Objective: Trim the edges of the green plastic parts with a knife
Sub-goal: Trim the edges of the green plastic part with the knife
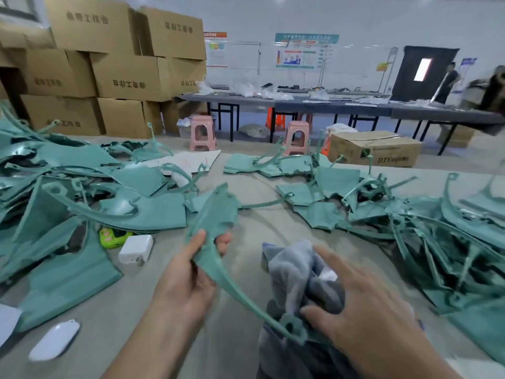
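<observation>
My left hand (188,274) grips a green plastic part (216,214) above the table, thumb on top and fingers behind. The part's thin curved arm runs down to the right to a round end (293,325). My right hand (363,302) lies on a grey cloth (295,272), its thumb pressed into the folds and its fingers spread; the hand is blurred. No knife shows in this view. Piles of green plastic parts lie at the left (71,198) and at the right (437,228).
A white charger (136,248) and a green toy-like object (112,236) lie left of my hand; a white oval device (54,343) sits near the front edge. Stacked cardboard boxes (109,67), pink stools (203,132) and long tables (314,103) stand behind. People stand at far right.
</observation>
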Tool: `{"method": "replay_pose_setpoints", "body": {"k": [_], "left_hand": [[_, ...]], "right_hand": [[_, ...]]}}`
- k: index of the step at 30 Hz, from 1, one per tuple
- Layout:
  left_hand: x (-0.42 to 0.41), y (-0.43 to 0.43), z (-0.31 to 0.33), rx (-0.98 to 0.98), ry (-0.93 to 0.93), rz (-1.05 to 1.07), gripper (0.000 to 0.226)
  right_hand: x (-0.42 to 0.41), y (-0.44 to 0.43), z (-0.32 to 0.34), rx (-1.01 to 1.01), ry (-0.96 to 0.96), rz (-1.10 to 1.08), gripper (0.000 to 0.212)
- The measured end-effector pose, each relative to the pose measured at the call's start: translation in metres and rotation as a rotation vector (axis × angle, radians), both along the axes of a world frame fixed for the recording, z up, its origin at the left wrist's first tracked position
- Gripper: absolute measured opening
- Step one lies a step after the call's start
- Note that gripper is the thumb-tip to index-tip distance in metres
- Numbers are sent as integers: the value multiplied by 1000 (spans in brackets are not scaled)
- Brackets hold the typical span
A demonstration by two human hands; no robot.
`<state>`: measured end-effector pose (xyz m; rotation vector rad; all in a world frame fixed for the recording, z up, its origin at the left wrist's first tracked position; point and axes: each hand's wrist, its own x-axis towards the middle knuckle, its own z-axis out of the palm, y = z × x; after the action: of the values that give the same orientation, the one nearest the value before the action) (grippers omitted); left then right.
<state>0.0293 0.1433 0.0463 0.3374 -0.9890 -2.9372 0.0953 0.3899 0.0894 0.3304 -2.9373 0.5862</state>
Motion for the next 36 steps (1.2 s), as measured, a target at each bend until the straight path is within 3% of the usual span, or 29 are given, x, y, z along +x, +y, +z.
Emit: {"method": "replay_pose_setpoints", "body": {"k": [2, 4, 6, 10, 14, 16, 17, 18, 20, 23, 25, 27, 32, 36], "left_hand": [[-2, -20, 1, 80, 4, -78, 19], [-1, -35, -1, 115, 53, -186, 35], [3, -42, -3, 123, 150, -301, 38], [6, -36, -5, 49, 268, -470, 15], [7, -34, -8, 182, 411, -646, 45], [12, -33, -3, 174, 390, -646, 44], [14, -30, -2, 90, 357, -624, 35], [17, -28, -1, -7, 300, -580, 32], [20, -21, 0, -131, 112, -429, 54], [20, -12, 6, -164, -4, -421, 64], [18, -8, 7, -265, -18, -440, 46], [16, -3, 4, -402, -66, -459, 26], [16, 14, -7, -688, -82, -620, 26], [14, 12, -8, -835, -30, -543, 29]], "right_hand": [[-5, 2, -8, 143, -157, 173, 79], [-11, 1, -17, 184, -173, 236, 66], [-14, -4, -17, 174, -137, 266, 45], [-27, -24, -15, -70, 76, 293, 37], [-69, -54, 13, -492, 432, 104, 51], [-88, -62, 21, -644, 381, 71, 54], [-96, -64, 20, -607, 301, 95, 50], [-102, -65, 18, -442, 207, 123, 45], [-106, -58, 6, -165, 75, 160, 40], [-95, -16, -18, -329, 118, -90, 26], [-80, 18, -35, -274, 142, -380, 34], [-69, 43, -50, -203, 139, -519, 32], [-68, 67, -65, 110, -104, -523, 27], [-72, 70, -71, 95, -83, -519, 13]]}}
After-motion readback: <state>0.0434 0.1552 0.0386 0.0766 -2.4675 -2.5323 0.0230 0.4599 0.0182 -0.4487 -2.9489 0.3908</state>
